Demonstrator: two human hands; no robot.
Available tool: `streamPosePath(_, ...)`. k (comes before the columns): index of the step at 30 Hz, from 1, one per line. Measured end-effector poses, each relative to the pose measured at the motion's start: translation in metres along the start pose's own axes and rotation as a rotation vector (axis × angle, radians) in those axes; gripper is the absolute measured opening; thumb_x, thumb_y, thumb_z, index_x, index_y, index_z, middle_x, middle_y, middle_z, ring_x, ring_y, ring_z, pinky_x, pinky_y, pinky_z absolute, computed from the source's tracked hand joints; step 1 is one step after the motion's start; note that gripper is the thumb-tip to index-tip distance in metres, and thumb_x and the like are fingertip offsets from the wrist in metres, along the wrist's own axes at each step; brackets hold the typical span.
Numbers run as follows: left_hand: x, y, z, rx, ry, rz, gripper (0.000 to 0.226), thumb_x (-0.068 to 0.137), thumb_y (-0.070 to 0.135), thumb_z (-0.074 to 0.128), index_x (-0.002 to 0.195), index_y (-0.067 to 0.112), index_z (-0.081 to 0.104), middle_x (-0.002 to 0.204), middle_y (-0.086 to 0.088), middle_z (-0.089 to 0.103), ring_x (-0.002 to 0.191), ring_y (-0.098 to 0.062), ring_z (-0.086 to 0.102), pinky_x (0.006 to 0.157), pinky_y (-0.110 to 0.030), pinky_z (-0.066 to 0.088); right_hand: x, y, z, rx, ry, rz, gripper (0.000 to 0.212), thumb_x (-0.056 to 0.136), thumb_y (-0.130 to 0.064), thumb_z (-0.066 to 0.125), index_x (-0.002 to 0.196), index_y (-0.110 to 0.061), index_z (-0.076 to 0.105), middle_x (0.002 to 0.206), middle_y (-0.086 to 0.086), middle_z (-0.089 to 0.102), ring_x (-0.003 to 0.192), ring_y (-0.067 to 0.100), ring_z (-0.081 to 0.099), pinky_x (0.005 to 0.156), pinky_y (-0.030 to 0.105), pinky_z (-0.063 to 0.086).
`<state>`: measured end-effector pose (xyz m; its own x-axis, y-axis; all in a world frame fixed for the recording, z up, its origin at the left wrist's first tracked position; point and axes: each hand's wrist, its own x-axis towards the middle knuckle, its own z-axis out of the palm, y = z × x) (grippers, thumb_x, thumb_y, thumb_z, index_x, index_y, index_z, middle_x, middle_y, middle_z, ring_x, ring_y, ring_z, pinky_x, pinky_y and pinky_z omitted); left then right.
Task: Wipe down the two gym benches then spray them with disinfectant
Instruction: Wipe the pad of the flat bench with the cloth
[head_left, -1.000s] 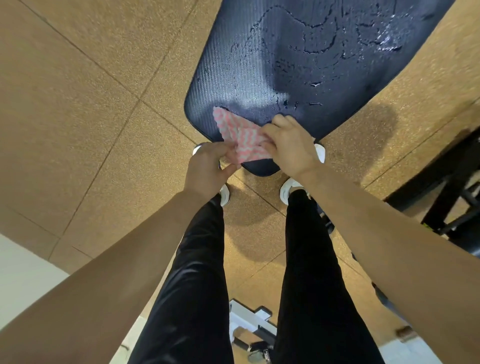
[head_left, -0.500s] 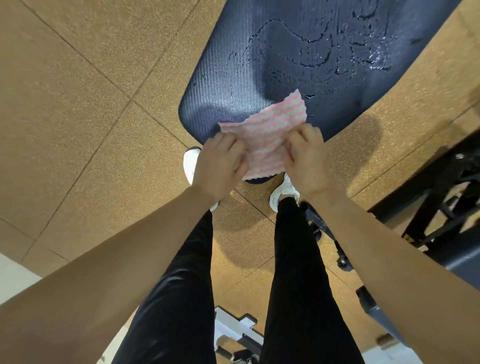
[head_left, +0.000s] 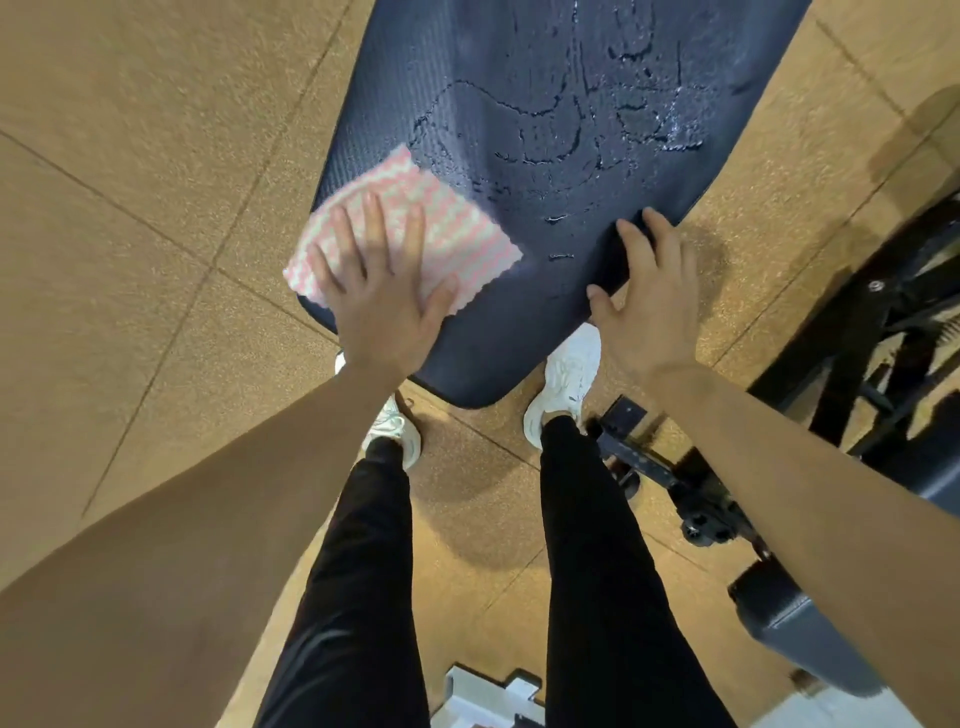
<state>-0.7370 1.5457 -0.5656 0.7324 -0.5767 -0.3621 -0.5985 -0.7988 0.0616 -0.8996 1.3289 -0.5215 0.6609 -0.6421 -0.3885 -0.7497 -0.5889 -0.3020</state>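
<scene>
A dark blue padded bench (head_left: 530, 67) fills the upper middle of the head view, with wet streaks and droplets across its surface. A pink and white striped cloth (head_left: 457, 228) lies spread flat on the bench's near left corner. My left hand (head_left: 379, 291) presses on the cloth with straight, spread fingers. My right hand (head_left: 649, 296) rests on the bench's near right edge, fingers straight and the thumb against the pad's side.
A black metal frame (head_left: 841, 332) and a second dark pad (head_left: 795, 629) stand at the right. My legs and white shoes (head_left: 566, 384) are below the bench end. A white and grey object (head_left: 483, 696) lies on the tan tiled floor (head_left: 130, 208) between my legs.
Both hands held the folded cloth at the bench's near end. The cloth is now spread flat under my left hand, further left, and my right hand has let go and moved to the right edge.
</scene>
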Motion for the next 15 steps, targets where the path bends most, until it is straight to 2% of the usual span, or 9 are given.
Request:
streamPosePath(3, 0.032, -0.011, -0.010, -0.011, 0.036, -0.099, 0.077, 0.100, 0.072, 0.021, 0.164, 0.031, 0.006, 0.170, -0.020, 0.008, 0.154, -0.052, 0.007, 0.116, -0.076, 0.010, 0.017, 0.003, -0.008, -0.035, 0.003, -0.004, 0.073, 0.091, -0.033, 0.071, 0.153, -0.015, 0.036, 0.164, 0.009, 0.024, 0.150, 0.032, 0.023, 0.124, 0.048, 0.024)
streamPosePath(6, 0.046, -0.002, -0.013, 0.015, 0.064, -0.174, 0.076, 0.101, 0.071, 0.018, 0.164, 0.030, 0.006, 0.169, -0.024, 0.011, 0.153, -0.053, 0.010, 0.115, -0.076, 0.013, 0.024, 0.009, -0.013, -0.018, -0.034, 0.032, 0.081, 0.091, -0.040, 0.070, 0.157, -0.016, 0.030, 0.168, 0.006, 0.018, 0.155, 0.031, 0.013, 0.126, 0.045, 0.016)
streamPosePath(8, 0.045, 0.009, -0.014, 0.028, 0.049, -0.106, 0.074, 0.101, 0.068, 0.020, 0.164, 0.031, 0.005, 0.168, -0.026, 0.008, 0.152, -0.056, 0.007, 0.114, -0.078, 0.011, 0.025, 0.012, -0.014, -0.021, -0.042, 0.014, 0.082, 0.091, -0.044, 0.070, 0.158, -0.016, 0.032, 0.168, 0.007, 0.020, 0.155, 0.030, 0.013, 0.126, 0.043, 0.014)
streamPosePath(10, 0.036, 0.022, -0.012, 0.019, 0.015, 0.034, 0.072, 0.101, 0.067, 0.022, 0.163, 0.034, 0.006, 0.169, -0.026, 0.003, 0.152, -0.057, 0.003, 0.114, -0.079, 0.008, 0.026, 0.015, -0.015, -0.029, -0.047, -0.003, 0.080, 0.090, -0.044, 0.071, 0.156, -0.016, 0.036, 0.167, 0.007, 0.025, 0.154, 0.030, 0.016, 0.126, 0.042, 0.014)
streamPosePath(15, -0.008, 0.071, 0.005, 0.023, -0.040, 0.301, 0.072, 0.100, 0.071, 0.020, 0.163, 0.036, 0.011, 0.170, -0.022, 0.004, 0.151, -0.058, 0.001, 0.114, -0.078, 0.005, 0.028, 0.025, -0.019, 0.036, -0.052, -0.044, 0.072, 0.089, -0.030, 0.076, 0.151, -0.014, 0.045, 0.163, 0.007, 0.033, 0.152, 0.031, 0.024, 0.124, 0.039, 0.020)
